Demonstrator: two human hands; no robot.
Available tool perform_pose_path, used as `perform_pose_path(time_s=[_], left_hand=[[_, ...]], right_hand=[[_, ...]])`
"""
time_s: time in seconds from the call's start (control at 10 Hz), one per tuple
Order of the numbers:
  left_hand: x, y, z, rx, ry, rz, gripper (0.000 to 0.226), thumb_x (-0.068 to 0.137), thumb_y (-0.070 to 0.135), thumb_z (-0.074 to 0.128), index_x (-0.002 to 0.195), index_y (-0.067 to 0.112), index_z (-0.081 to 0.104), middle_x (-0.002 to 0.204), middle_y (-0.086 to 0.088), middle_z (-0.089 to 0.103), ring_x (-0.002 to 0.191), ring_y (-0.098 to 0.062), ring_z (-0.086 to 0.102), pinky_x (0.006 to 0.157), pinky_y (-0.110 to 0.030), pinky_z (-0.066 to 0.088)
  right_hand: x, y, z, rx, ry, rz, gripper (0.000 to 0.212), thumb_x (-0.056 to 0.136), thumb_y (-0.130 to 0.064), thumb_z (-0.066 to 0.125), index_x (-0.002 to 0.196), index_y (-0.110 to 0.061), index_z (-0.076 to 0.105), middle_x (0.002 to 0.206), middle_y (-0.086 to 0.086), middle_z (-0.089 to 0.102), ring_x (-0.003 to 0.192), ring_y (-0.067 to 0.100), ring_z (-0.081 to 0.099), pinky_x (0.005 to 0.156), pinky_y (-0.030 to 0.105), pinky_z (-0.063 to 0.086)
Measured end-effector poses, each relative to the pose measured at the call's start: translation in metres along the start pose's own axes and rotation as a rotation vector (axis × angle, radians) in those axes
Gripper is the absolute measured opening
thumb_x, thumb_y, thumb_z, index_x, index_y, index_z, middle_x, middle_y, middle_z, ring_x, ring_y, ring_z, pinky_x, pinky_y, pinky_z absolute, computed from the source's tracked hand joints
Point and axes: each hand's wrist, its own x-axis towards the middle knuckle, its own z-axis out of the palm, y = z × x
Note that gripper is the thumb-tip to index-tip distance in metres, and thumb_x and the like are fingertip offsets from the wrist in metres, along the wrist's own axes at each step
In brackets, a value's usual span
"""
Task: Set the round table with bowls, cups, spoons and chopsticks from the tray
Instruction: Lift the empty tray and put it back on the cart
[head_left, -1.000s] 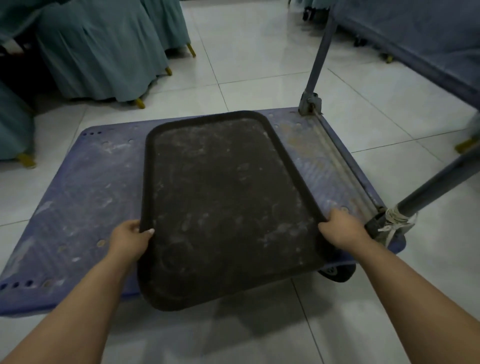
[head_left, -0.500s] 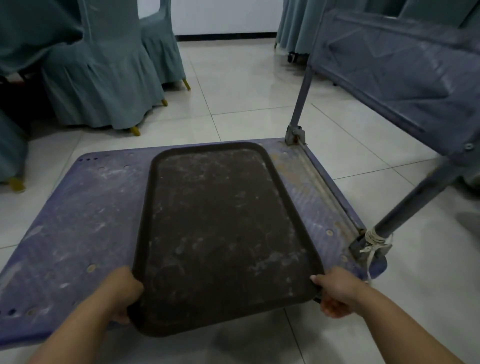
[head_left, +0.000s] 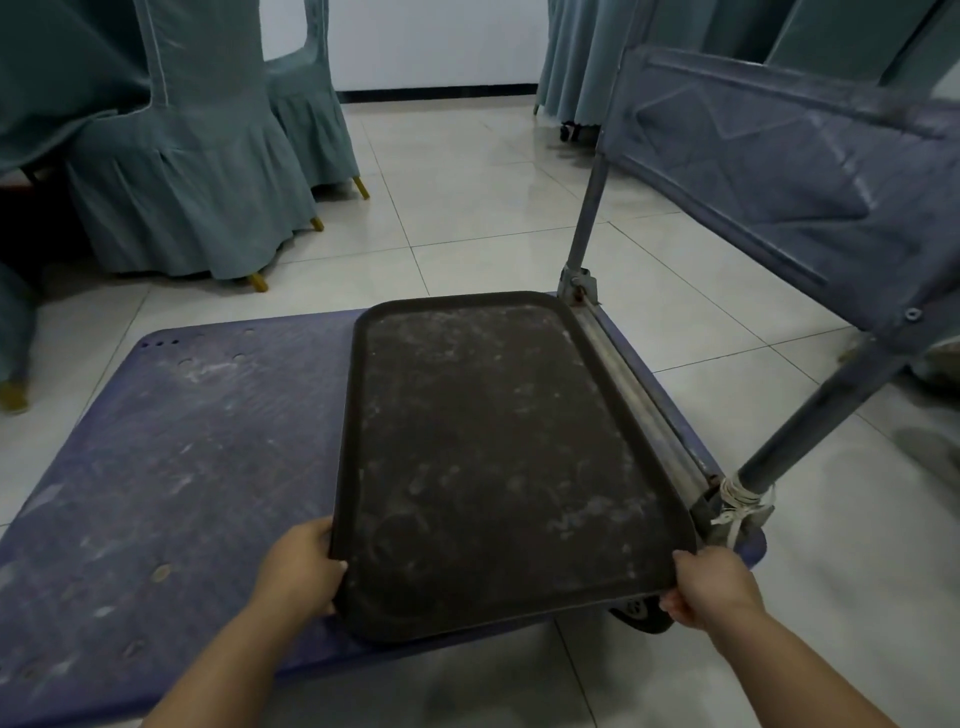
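Note:
A dark brown rectangular tray (head_left: 493, 457), bare and streaked with whitish marks, lies on the right part of a blue platform cart (head_left: 171, 467). My left hand (head_left: 298, 569) grips the tray's near left corner, with the thumb on the rim. At the near right corner my right hand (head_left: 709, 590) holds the rim, fingers curled under it. No bowls, cups, spoons or chopsticks are in view.
The cart's folding grey handle (head_left: 810, 421) with a blue panel (head_left: 779, 182) leans over on the right. A cart wheel (head_left: 641, 613) shows under the tray's near edge. Chairs in teal covers (head_left: 176, 171) stand at the back left, more at the back right. White floor tiles lie all around.
The tray has slid toward the cart's right side, close along the handle hinge rail. The view has tilted up, showing more of the chairs and the back wall.

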Motion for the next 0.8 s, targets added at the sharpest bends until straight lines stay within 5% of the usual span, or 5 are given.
perform_pose_path(time_s=[0.2, 0.5, 0.6, 0.8], left_hand=[[0.001, 0.01, 0.007, 0.006, 0.005, -0.002, 0.044, 0.084, -0.013, 0.052, 0.119, 0.012, 0.064, 0.076, -0.012, 0.069, 0.066, -0.033, 0.068, 0.056, -0.045, 0.059], [-0.001, 0.013, 0.006, 0.034, -0.025, -0.004, 0.032, 0.088, -0.004, 0.056, 0.116, 0.011, 0.059, 0.083, -0.006, 0.065, 0.072, -0.029, 0.067, 0.064, -0.046, 0.059], [0.002, 0.012, 0.008, 0.057, -0.035, 0.0, 0.036, 0.088, -0.002, 0.056, 0.121, 0.01, 0.056, 0.089, -0.009, 0.065, 0.073, -0.028, 0.067, 0.063, -0.041, 0.059], [0.006, 0.018, 0.007, 0.188, 0.068, 0.03, 0.042, 0.088, 0.019, 0.064, 0.126, 0.005, 0.055, 0.115, -0.016, 0.065, 0.104, -0.03, 0.062, 0.087, -0.036, 0.051]], right_hand=[[0.002, -0.003, 0.007, 0.03, 0.076, -0.033, 0.016, 0.091, -0.012, 0.059, 0.075, -0.007, 0.057, 0.056, 0.018, 0.064, 0.071, 0.04, 0.067, 0.078, 0.051, 0.056], [0.007, 0.0, 0.015, 0.026, 0.15, -0.113, 0.024, 0.095, -0.023, 0.058, 0.085, -0.002, 0.065, 0.072, 0.018, 0.069, 0.081, 0.039, 0.067, 0.085, 0.05, 0.054], [0.003, -0.005, 0.009, -0.176, 0.146, -0.173, 0.027, 0.098, -0.025, 0.053, 0.09, 0.0, 0.06, 0.067, 0.011, 0.062, 0.07, 0.032, 0.06, 0.072, 0.039, 0.05], [-0.025, -0.042, -0.006, -0.593, 0.25, -0.356, 0.029, 0.097, -0.032, 0.048, 0.113, -0.007, 0.05, 0.109, 0.013, 0.065, 0.104, 0.034, 0.062, 0.075, 0.036, 0.046]])
